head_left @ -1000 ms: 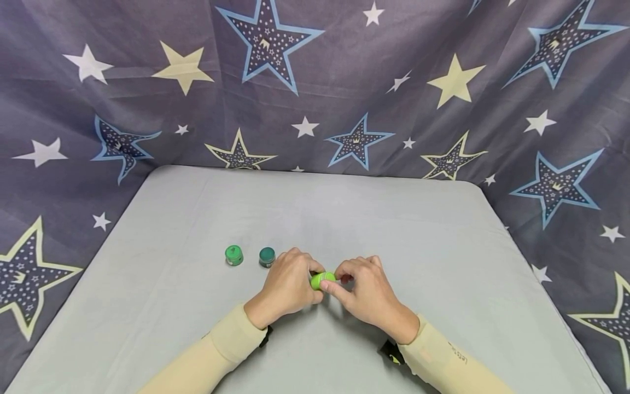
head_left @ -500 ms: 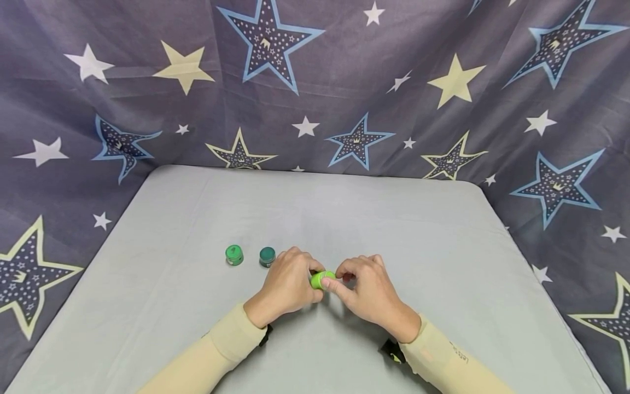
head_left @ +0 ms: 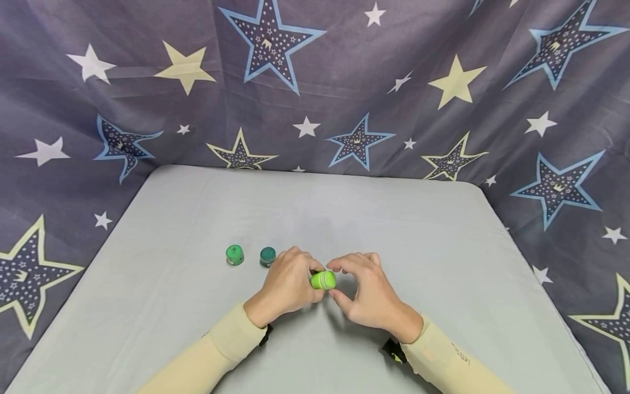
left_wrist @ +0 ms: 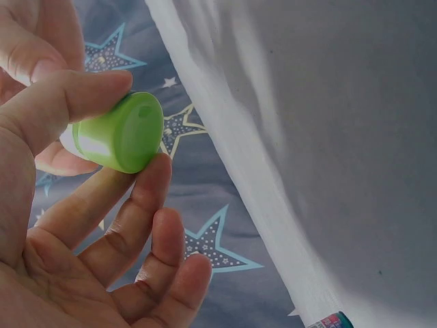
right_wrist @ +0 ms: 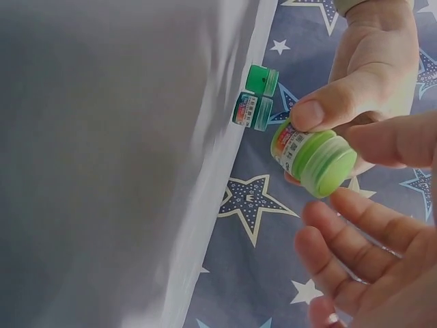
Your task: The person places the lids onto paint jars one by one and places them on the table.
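Observation:
A small light-green paint jar [head_left: 322,280] lies tipped on its side in my left hand [head_left: 290,280], pinched between thumb and fingers. Its rounded green base [left_wrist: 142,130] faces the left wrist camera. From the right wrist view, a printed label [right_wrist: 295,147] and a clear-rimmed lid [right_wrist: 329,167] show. My right hand [head_left: 366,287] is just beyond the lid end, thumb and forefinger spread to either side of it. Farther left stand two more paint jars: a dark teal one [head_left: 268,256] beside my left hand, and a mid-green one [head_left: 234,254].
Pale grey cloth covers the table [head_left: 394,219]. A dark curtain [head_left: 305,71] printed with stars hangs behind it and along both sides. Black straps [head_left: 394,350] show under the wrists, below cream sleeves [head_left: 448,355].
My right thumb and fingers have come off the lid and spread apart, uncovering that end of the light-green jar. My left hand keeps its grip in the same place.

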A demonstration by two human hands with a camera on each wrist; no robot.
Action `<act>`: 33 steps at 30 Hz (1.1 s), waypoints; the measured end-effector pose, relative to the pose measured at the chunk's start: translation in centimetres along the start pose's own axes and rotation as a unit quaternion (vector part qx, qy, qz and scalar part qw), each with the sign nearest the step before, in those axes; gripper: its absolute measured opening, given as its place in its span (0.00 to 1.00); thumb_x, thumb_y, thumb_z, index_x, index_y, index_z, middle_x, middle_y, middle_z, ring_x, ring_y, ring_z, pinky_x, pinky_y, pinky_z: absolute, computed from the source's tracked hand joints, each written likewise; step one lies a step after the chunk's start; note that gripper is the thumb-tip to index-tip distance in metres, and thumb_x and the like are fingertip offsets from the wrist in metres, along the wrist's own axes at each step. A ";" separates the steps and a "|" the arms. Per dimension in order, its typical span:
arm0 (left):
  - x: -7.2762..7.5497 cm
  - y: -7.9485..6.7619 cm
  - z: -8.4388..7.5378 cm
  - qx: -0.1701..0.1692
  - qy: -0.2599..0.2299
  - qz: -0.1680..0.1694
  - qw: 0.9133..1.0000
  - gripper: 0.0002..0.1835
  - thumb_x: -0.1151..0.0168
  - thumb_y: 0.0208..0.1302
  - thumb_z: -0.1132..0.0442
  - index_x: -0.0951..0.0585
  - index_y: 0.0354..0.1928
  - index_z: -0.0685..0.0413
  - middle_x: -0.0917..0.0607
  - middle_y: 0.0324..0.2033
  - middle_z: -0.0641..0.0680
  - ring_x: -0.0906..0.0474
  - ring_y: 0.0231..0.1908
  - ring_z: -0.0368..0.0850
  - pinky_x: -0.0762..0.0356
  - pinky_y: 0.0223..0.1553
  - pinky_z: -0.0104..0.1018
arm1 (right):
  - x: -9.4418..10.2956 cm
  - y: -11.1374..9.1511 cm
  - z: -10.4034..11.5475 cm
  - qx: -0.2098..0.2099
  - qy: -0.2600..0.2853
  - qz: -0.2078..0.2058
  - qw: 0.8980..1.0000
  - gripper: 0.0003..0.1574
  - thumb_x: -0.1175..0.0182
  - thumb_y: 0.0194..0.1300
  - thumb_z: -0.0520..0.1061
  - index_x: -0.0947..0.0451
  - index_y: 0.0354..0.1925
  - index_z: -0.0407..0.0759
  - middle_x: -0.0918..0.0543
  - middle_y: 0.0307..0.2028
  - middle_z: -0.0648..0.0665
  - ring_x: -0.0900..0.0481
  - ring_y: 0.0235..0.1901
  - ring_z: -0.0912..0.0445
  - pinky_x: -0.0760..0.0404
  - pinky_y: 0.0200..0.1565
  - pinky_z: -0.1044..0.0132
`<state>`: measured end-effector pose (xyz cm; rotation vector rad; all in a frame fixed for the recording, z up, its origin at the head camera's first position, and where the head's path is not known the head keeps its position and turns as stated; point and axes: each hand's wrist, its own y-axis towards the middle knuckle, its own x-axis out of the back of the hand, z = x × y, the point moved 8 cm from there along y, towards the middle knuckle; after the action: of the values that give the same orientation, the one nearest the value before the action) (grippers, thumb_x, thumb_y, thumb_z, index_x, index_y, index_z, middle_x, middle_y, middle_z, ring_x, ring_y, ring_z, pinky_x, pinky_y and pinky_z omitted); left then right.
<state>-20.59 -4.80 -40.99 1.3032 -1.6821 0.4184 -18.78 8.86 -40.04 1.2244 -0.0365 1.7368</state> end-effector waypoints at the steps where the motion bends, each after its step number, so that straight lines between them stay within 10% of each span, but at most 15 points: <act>1: 0.0 0.0 0.0 -0.001 0.001 -0.001 1.000 0.15 0.16 0.38 0.61 0.08 0.34 0.48 0.13 0.29 0.44 0.25 0.35 0.42 0.27 0.43 0.41 | 0.0 0.0 0.0 0.000 0.002 0.001 1.000 0.27 0.23 0.50 0.41 0.16 0.50 0.45 0.14 0.44 0.53 0.20 0.41 0.53 0.37 0.50 0.56; 33: -0.2 0.0 -0.1 0.010 -0.001 0.014 1.000 0.14 0.18 0.40 0.61 0.08 0.34 0.48 0.12 0.32 0.44 0.26 0.34 0.41 0.30 0.41 0.39 | -0.2 0.0 -0.4 -0.023 -0.039 -0.022 0.999 0.11 0.24 0.59 0.51 0.13 0.36 0.48 0.15 0.30 0.53 0.21 0.31 0.58 0.37 0.43 0.59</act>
<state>-20.55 -4.58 -41.14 1.2965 -1.7030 0.4515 -19.04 8.92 -40.37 1.2509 -0.0945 1.6415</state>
